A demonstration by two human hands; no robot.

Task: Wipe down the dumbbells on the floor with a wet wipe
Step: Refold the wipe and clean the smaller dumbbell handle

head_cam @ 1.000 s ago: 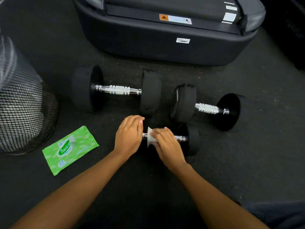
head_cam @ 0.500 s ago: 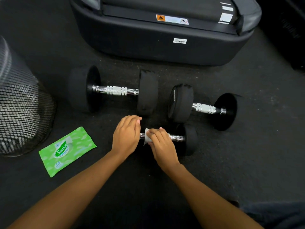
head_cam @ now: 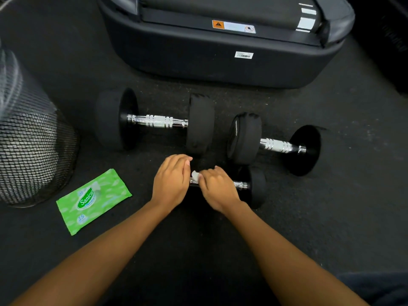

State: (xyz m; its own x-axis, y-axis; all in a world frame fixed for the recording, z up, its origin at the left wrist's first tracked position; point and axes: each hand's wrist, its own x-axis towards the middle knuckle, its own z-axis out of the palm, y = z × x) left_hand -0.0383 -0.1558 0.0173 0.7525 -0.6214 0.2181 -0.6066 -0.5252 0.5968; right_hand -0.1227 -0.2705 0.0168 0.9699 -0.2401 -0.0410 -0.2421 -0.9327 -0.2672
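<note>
Three dumbbells; one wipe (right hand)

The small dumbbell lies flat near two larger dumbbells — white wet wipe on its handle.

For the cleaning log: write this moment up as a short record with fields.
left hand: holds the small dumbbell by its left end
right hand: holds the wipe on its handle
larger dumbbells: two, lying beyond the hands, untouched
wipe pack: green, on the floor left of the hands
mesh bin: far left
</note>
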